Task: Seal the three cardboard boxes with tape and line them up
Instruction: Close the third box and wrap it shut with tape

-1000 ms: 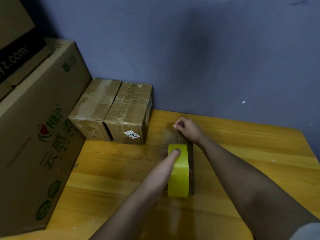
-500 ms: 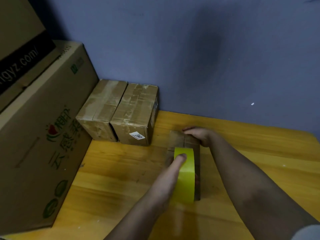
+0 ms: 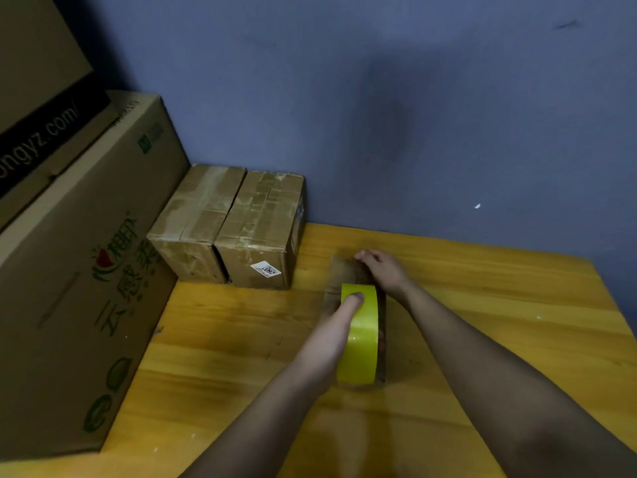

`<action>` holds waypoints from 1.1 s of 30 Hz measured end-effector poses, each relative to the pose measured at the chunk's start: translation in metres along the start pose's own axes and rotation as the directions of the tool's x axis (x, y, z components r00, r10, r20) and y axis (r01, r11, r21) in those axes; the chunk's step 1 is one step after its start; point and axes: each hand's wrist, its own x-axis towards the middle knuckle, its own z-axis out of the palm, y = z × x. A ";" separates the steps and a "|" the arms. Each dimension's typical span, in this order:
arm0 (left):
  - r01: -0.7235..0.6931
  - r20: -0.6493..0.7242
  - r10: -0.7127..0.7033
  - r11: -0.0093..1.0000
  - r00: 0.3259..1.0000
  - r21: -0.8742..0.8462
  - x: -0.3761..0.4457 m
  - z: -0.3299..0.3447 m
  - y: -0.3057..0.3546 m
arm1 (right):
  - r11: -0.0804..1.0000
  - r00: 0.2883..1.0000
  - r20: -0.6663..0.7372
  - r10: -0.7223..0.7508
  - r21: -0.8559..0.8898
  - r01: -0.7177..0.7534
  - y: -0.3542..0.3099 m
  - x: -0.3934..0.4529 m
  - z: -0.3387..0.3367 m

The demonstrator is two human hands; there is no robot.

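Observation:
A small cardboard box (image 3: pixel 341 270) lies on the yellow wooden table (image 3: pixel 224 357), mostly hidden under my hands. My left hand (image 3: pixel 331 336) grips a yellow roll of tape (image 3: pixel 360 336) that stands on edge on top of the box, thumb on the roll's rim. My right hand (image 3: pixel 382 270) rests on the box's far end, fingers pressing down on the top. Two taped cardboard boxes, the left one (image 3: pixel 196 219) and the right one (image 3: pixel 258 232) with a white label, stand side by side against the wall.
A large printed carton (image 3: pixel 76 270) stands along the table's left side, with another carton (image 3: pixel 34 81) stacked on it. A blue-grey wall (image 3: pixel 413 115) closes the back. The table's right part (image 3: pixel 517 322) shows bare wood.
My right hand has slid along the far end of the small box and now lies flatter on it. The tape roll stays on the box in my left hand. The view has shifted slightly.

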 end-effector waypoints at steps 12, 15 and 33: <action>-0.138 0.085 0.128 0.983 0.988 0.123 -0.007 0.004 0.009 | 0.902 0.942 -0.334 0.036 0.416 0.113 -0.008 -0.180 0.022; -0.153 0.135 0.123 0.960 0.983 0.235 -0.010 0.005 0.013 | 0.960 0.972 -0.233 -0.011 0.268 0.075 -0.013 -0.210 0.053; -0.314 0.582 0.064 -0.792 0.811 0.524 0.096 -0.049 0.049 | 0.970 0.954 -0.295 0.056 0.244 0.019 -0.005 -0.209 0.063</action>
